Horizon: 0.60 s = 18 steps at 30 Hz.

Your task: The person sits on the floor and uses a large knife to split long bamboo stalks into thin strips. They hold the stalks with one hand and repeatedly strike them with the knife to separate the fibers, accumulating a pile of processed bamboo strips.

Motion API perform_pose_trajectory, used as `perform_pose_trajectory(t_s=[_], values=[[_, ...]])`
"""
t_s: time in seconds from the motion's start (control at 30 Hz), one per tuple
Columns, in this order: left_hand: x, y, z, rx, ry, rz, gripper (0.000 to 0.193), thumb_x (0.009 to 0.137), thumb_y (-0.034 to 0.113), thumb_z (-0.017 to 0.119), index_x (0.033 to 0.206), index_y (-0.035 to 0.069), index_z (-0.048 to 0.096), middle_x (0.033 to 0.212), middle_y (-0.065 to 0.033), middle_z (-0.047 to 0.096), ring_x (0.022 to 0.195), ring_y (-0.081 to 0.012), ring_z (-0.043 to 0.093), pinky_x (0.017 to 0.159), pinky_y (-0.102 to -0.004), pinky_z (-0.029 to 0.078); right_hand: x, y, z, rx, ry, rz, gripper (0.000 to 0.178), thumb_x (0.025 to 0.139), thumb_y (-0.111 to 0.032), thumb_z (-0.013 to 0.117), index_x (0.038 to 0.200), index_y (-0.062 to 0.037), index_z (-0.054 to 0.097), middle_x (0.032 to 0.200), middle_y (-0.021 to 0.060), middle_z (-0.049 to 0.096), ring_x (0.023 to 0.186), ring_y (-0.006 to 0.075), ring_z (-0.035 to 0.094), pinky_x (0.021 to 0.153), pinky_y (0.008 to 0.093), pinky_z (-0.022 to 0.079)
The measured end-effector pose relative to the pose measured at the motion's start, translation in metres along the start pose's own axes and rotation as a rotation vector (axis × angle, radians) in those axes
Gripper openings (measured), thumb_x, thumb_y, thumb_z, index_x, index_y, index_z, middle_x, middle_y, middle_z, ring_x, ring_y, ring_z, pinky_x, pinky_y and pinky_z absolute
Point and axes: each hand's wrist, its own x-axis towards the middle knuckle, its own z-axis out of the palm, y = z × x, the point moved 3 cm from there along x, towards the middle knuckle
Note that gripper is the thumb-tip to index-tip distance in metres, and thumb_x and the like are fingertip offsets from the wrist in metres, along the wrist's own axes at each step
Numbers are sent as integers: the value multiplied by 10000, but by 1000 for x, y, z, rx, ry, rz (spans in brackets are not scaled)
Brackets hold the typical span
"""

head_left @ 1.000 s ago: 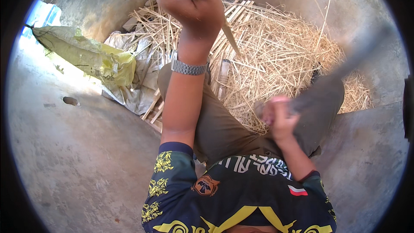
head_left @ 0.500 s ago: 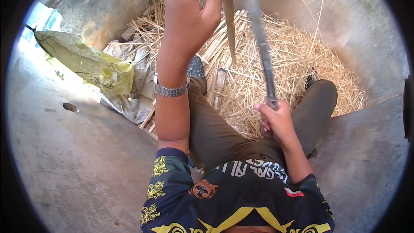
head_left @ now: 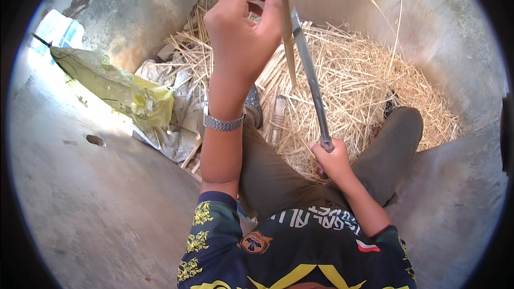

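Note:
My left hand [head_left: 243, 29], raised with a metal watch on its wrist, pinches the upper part of a pale wooden stick [head_left: 289, 59]. The stick, which looks like bamboo, hangs almost upright and narrows to a point at its lower end. In my right hand [head_left: 334, 160] is the handle of a long dark machete [head_left: 311, 83], its blade pointing up and away from me. The blade's far end is close beside the stick's right side, below my left fingers; I cannot tell whether they touch.
Straw-like shavings and thin strips [head_left: 342, 75] heap between and beyond my legs. A clear plastic bottle [head_left: 278, 120] lies among them. To the left are a yellowish sack [head_left: 120, 88] and crumpled grey sheeting [head_left: 166, 142]. Curved concrete walls [head_left: 450, 48] surround me.
The machete has swung left, bringing the far end of its blade closer to the stick. My left hand and the stick sit slightly lower in the view.

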Motion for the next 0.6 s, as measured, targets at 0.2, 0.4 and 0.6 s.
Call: perform_pose_trajectory(t_s=[0.2,0.4,0.6], values=[[0,-1,-8,-9,71,-10,156,916,64,740,1024,-42,705,895,-83,747,795,-99,698,729,-247,568,-11,-18,2,57,-79,86,311,906,-120,695,677,-89,487,514,5,485,386,81,450,378,273,378],[-1,19,-20,66,19,-125,147,900,45,747,1007,-51,716,876,-90,751,787,-103,712,735,-236,580,-39,-79,-12,388,43,-633,174,966,-30,560,803,-61,505,542,-11,456,433,79,425,424,255,384],[-2,23,-11,43,12,-70,167,888,67,768,1003,-47,725,866,-88,758,768,-103,716,730,-240,583,13,-2,7,-215,126,-466,122,943,-47,559,833,-59,507,542,-39,420,447,74,417,437,265,367]])
